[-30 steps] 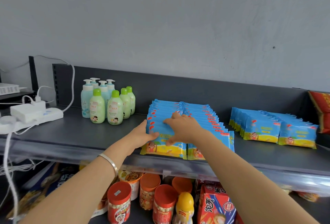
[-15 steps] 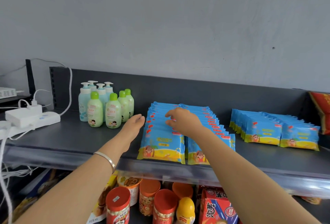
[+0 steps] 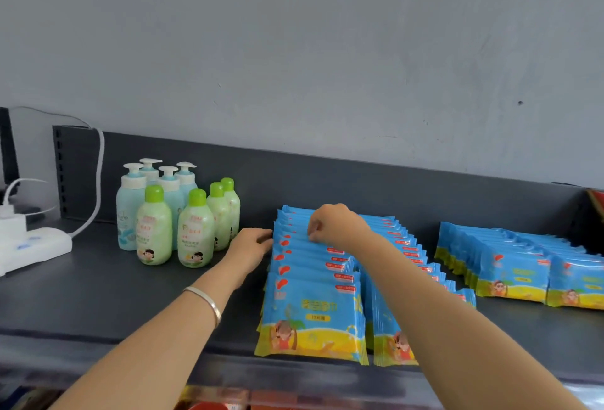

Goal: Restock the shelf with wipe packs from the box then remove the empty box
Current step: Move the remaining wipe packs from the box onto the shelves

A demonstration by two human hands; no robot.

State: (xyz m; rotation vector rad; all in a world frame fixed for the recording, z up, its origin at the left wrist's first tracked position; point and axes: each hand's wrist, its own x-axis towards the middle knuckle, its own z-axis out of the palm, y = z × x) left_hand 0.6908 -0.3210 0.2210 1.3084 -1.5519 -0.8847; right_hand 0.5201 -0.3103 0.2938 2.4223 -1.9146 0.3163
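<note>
Slid back along the shelf point(image 3: 98, 295): my left hand point(image 3: 251, 246) lies flat, bracing the wipe packs point(image 3: 310, 311), while my right hand point(image 3: 336, 225) pinches their tops to straighten them.

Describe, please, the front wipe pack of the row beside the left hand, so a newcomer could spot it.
On the dark grey shelf, right of the green-capped bottles, two rows of blue wipe packs run front to back. In the left row, beside the left hand, it is the pack nearest the shelf's edge. Unlike those behind, its whole face shows: yellow band, cartoon child.
</note>
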